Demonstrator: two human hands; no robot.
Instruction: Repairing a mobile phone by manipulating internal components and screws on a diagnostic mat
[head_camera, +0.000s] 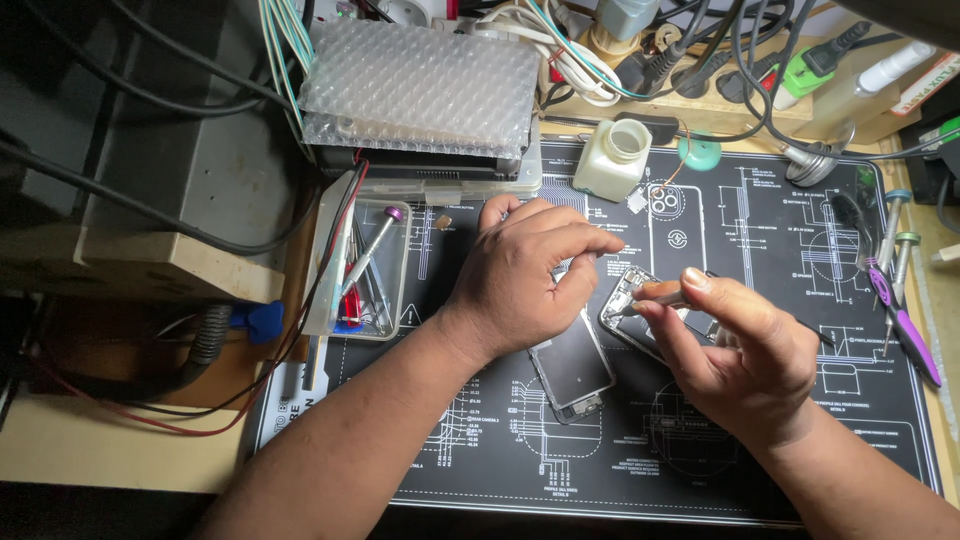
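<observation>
**Head view: tool tip at the phone frame**

I see the right hand pinching a slim tool, its long axis pointing toward 9 o'clock into the opened phone frame on the bench mat. Left hand curled, fingers together, steadying the frame's 9 o'clock edge. Detached screen lies at 7 o'clock of the frame. Right hand nearer.
</observation>
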